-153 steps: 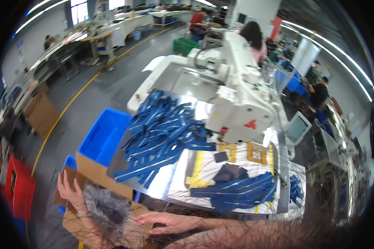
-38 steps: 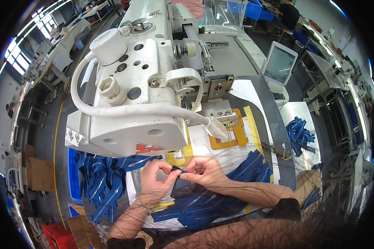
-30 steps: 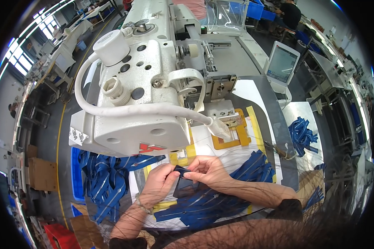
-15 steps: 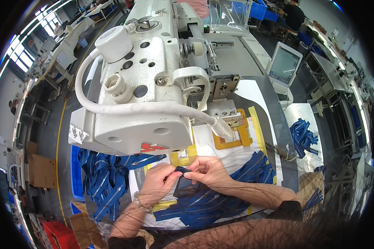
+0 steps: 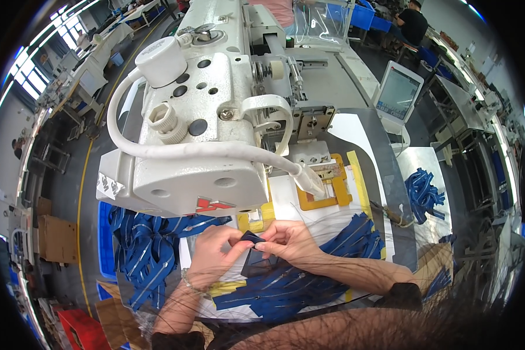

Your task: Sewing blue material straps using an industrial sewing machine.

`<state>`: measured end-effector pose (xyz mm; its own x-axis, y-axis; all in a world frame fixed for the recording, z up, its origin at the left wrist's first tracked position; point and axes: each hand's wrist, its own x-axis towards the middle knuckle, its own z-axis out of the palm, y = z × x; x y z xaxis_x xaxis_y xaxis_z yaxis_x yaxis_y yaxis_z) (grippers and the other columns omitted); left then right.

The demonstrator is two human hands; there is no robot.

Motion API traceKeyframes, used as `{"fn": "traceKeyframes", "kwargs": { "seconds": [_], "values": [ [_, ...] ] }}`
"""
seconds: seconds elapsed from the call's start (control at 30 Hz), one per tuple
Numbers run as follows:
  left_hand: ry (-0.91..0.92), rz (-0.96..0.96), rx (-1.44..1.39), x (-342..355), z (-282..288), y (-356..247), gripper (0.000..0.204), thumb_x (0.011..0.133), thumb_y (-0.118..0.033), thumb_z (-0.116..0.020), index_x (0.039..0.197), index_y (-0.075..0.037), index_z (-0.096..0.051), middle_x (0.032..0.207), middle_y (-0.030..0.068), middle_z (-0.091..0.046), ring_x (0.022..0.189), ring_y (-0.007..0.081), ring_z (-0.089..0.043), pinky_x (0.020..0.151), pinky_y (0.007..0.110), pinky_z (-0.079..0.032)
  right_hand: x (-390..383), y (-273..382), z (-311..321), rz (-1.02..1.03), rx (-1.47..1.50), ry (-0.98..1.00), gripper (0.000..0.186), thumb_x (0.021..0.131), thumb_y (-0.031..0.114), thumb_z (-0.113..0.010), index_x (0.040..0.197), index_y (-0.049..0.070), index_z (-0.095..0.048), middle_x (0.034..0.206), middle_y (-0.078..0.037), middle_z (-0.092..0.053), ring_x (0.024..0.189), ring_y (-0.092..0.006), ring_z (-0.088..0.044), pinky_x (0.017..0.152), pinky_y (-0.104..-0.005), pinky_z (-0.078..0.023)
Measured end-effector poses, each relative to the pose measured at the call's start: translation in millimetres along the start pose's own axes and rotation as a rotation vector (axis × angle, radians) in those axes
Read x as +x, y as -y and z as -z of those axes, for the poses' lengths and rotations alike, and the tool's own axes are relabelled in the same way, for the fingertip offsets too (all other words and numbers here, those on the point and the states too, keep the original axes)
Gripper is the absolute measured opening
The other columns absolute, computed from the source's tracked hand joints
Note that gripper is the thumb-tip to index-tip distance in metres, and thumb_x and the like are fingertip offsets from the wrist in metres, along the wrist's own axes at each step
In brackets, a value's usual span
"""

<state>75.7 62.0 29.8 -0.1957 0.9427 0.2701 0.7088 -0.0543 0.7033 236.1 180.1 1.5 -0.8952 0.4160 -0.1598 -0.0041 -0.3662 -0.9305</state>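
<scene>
Both hands meet just in front of the sewing machine head [image 5: 198, 181]. Between their fingertips is a small dark folded piece, perhaps fabric [image 5: 251, 237], with a pointed corner standing up. My left hand [image 5: 214, 249] pinches its left side with thumb and forefinger. On the other side, my right hand [image 5: 291, 242] pinches it too, thumb below the fingers. Under my wrists lies a spread of blue zippers [image 5: 291, 289] with pale teeth. A looser heap of blue zippers [image 5: 149, 262] is beside my left forearm.
A yellow-framed clamp plate [image 5: 326, 201] lies beneath the machine's arm, with a white cable [image 5: 204, 153] looping in front. To the right stand a control screen [image 5: 399, 90] and another zipper bundle [image 5: 424, 195] on a metal surface. A blue bin [image 5: 105, 242] borders the left edge.
The dark piece has tilted between my fingers, so its corner now points up. My left hand has shifted slightly left, while my right hand stays nearly in place.
</scene>
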Motion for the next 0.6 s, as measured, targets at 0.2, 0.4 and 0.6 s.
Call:
{"fn": "traceKeyframes", "kwargs": {
  "seconds": [0.2,0.4,0.6],
  "values": [
    [-0.145,0.216,-0.394,-4.3,-5.3,3.5,0.015,0.070,-0.004,-0.078,0.074,-0.001,-0.064,0.077,0.0058,-0.067,0.071,0.0117,-0.061,0.068,0.024,-0.048,0.3,-0.9,-0.6,0.008,0.004,0.001,0.011,0.086,0.004,-0.064,0.087,-0.002,-0.056,0.080,-0.003,-0.063,0.073,-0.0054,-0.061,0.063,-0.0192,-0.051],
    [-0.183,0.228,-0.552,-8.5,-14.5,8.1,0.011,0.071,0.001,-0.076,0.076,-0.001,-0.066,0.080,0.0087,-0.067,0.073,0.0135,-0.062,0.067,0.024,-0.047,-1.0,0.7,-2.4,0.009,-0.023,-0.009,0.012,0.085,0.005,-0.066,0.086,-0.001,-0.056,0.080,-0.002,-0.063,0.071,-0.0036,-0.059,0.062,-0.0176,-0.049],
    [-0.213,0.202,-0.503,-11.1,-17.9,9.0,0.012,0.070,0.002,-0.076,0.074,-0.001,-0.065,0.080,0.0089,-0.066,0.072,0.0143,-0.062,0.066,0.025,-0.048,-3.8,4.4,-4.1,0.004,-0.095,-0.008,0.014,0.083,0.007,-0.069,0.088,-0.001,-0.058,0.078,-0.001,-0.062,0.068,-0.0023,-0.056,0.060,-0.0169,-0.047]
  ]
}}
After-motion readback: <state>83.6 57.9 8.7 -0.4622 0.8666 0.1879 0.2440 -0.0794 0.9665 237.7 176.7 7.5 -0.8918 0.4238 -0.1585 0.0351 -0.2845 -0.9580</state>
